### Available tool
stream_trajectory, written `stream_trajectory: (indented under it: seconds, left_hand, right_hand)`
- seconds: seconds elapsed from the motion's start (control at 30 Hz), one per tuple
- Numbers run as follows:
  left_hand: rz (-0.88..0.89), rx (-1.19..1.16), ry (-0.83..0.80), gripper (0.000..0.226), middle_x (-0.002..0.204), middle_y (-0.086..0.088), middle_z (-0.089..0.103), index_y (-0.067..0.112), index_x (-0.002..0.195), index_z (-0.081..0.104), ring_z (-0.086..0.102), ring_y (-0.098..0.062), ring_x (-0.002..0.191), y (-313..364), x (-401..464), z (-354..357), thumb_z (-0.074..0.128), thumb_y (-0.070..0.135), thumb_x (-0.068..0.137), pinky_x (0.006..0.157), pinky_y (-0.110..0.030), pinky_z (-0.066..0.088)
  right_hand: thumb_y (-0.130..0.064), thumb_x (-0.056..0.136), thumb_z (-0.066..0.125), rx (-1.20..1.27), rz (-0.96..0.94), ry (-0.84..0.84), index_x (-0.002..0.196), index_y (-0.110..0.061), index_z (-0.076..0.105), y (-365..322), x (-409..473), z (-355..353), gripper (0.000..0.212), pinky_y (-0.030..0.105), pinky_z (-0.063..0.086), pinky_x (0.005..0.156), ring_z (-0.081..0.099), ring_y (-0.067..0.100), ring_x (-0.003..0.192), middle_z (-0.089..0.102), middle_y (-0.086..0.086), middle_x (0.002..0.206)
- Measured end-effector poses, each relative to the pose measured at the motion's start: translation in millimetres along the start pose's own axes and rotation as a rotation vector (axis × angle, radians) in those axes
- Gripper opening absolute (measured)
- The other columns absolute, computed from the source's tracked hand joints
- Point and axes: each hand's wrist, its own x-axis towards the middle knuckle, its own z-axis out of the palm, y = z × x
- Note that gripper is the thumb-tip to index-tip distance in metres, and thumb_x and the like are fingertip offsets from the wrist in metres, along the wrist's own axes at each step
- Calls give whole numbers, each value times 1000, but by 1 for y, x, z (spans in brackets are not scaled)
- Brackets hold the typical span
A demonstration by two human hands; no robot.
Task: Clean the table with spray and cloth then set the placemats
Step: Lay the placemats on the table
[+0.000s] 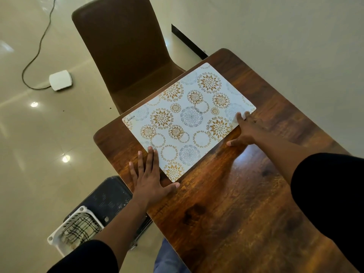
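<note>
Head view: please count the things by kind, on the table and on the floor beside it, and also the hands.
Placemat: 1
Chair: 1
Basket holding a checked cloth: 1
White box with cable: 1
Hands, left and right, flat at the placemat's edges: 2
Total: 6

The only readable text is the word "KUBER", printed in small dark letters on the patterned placemat (189, 121), in its corner toward nine o'clock. It seems to be a brand mark; nothing else is legible at this angle.
</note>
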Motion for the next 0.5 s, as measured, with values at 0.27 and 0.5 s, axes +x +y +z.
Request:
stream_trajectory:
  seconds: [0.27,0.5]
  left_hand:
    - [-17,-8,-4,143,167,10,-44,30,162,-32,-47,-24,151,0,0,-3,13,114,55,122,-60,-27]
    - [-12,-12,10,145,169,9,-40,30,164,-28,-45,-24,152,0,2,0,17,115,55,122,-60,-26]
  right_hand:
    - [-80,61,79,-22,3,-13,160,-28,-23,-2,12,0,151,66,20,122,-5,49,156,-26,14,168]
    - [-76,63,82,-81,5,-17,161,-20,-19,-9,17,-4,152,65,20,122,-2,53,154,-21,21,168]
